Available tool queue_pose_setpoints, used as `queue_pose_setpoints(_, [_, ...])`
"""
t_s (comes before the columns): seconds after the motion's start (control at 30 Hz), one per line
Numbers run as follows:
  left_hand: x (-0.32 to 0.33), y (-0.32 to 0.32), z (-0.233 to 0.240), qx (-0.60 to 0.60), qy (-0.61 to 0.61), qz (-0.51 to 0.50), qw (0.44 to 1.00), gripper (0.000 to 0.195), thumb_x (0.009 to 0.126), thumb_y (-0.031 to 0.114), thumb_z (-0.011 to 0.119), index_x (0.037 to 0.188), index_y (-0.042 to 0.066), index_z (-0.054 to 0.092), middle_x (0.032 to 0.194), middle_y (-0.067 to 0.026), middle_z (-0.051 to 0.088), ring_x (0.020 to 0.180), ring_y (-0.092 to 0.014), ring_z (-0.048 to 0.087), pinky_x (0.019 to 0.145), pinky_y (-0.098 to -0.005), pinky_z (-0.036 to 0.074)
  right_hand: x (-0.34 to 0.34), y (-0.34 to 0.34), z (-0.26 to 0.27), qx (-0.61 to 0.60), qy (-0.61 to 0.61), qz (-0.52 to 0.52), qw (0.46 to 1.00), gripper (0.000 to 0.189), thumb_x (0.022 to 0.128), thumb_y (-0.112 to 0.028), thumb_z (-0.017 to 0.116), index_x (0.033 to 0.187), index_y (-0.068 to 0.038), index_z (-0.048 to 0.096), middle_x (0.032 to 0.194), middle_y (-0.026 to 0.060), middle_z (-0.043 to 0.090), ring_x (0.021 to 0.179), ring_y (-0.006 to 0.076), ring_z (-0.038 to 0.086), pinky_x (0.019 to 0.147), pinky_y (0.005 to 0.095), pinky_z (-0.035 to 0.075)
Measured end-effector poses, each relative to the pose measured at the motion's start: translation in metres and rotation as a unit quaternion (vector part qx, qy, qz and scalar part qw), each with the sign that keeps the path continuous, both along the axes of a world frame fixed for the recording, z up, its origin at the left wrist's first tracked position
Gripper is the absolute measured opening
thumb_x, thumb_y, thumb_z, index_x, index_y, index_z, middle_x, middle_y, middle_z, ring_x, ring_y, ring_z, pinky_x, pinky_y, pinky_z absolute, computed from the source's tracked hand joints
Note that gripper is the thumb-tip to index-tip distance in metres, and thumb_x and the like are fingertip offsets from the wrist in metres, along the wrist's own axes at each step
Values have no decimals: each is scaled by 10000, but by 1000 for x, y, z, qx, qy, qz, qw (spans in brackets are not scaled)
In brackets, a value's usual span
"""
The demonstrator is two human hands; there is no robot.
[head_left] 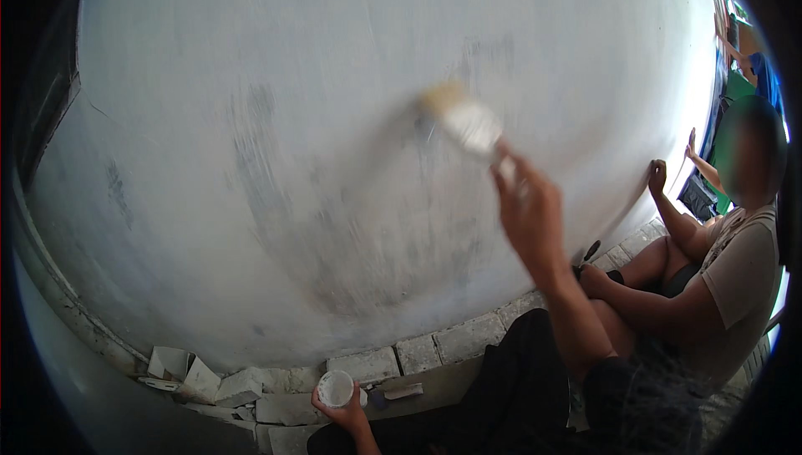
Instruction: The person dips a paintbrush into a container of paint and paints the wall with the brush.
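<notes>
My right hand (529, 204) grips the handle of a flat paintbrush (467, 120), raised in front of a pale wall (313, 47). The brush has light yellowish bristles and a paint-coated middle; it is blurred, and I cannot tell whether its tip touches the wall. Grey streaks and patchy brush marks cover the wall's middle and lower part. Low down, my left hand (348, 414) holds a small white cup (335, 388) whose inside is coated white.
Grey blocks (416, 355) line the wall's foot, with an opened small box (178, 370) at the left. Close on my right a seated person (739, 267) reaches one hand to the wall. Parts of other people show at the far right. A dark frame edges the wall's left.
</notes>
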State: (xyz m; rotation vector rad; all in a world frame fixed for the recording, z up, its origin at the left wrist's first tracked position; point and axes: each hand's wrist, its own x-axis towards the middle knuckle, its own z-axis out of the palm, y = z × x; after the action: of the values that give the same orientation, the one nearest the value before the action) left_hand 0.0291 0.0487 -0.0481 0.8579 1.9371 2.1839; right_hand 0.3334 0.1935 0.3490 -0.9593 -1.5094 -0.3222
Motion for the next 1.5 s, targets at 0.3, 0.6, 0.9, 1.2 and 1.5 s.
queue_pose_setpoints(0.3, [3, -4, 9, -32, 44, -48, 997, 934, 615, 166, 985, 1365, 65, 437, 1292, -130, 538, 1200, -293, 533, 1045, -449, 432, 5, -58, -260, -363, -170, 129, 907, 352, 910, -148, 695, 1243, -42, 651, 885, 266, 693, 819, 448, 679, 703, 499, 538])
queue_pose_setpoints(0.6, [-3, -13, 9, -121, 28, -75, 989, 922, 646, 147, 963, 1376, 60, 406, 1302, -189, 555, 1219, -342, 564, 1007, -468, 475, 23, -68, -317, -492, -81, 107, 860, 282, 946, -124, 645, 1201, -7, 619, 883, 299, 687, 846, 474, 678, 731, 497, 530])
queue_pose_setpoints(0.9, [-7, -19, 3, -173, 27, -29, 984, 923, 637, 135, 954, 1371, 48, 401, 1295, -204, 544, 1217, -360, 557, 1020, -468, 465, 17, -63, -319, -521, -35, 64, 850, 278, 975, -145, 629, 1213, -3, 612, 794, 256, 667, 730, 376, 678, 659, 428, 497])
queue_pose_setpoints(1.2, [4, -16, 14, -192, 31, -82, 977, 1010, 623, 133, 960, 1422, 55, 347, 1332, -193, 512, 1244, -324, 529, 1049, -447, 439, 22, -59, -326, -487, -37, 78, 869, 308, 981, -179, 637, 1235, -7, 608, 730, 213, 644, 632, 327, 628, 614, 407, 465])
queue_pose_setpoints(1.5, [11, -34, 20, -210, 103, -20, 972, 1070, 576, 155, 963, 1438, 34, 340, 1366, -216, 452, 1263, -384, 478, 1080, -482, 402, 15, -61, -332, -490, -41, 100, 865, 280, 989, -130, 621, 1241, -7, 616, 660, 133, 570, 595, 187, 533, 578, 350, 430])
